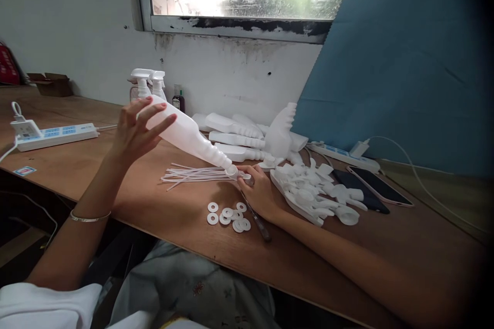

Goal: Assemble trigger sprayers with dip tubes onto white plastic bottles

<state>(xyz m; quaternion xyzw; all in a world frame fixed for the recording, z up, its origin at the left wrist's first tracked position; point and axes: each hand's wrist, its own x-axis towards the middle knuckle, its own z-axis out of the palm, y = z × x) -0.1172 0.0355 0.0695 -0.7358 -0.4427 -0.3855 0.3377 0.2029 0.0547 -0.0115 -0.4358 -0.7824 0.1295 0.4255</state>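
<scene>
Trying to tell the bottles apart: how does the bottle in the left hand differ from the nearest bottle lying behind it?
The held bottle slopes neck-down, base raised; the lying bottle lies flat. The left hand holds the held bottle, with the right hand at its mouth; neither hand touches the lying bottle. Both are white with ridged necks.

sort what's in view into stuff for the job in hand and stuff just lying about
Seemingly the job:
bottle in the left hand
other white bottles
white rings
thin white tubes
heaped white pieces
dark-handled tool by the right hand

Probably lying about:
phone
power strips
cardboard box
small dark bottle
</scene>
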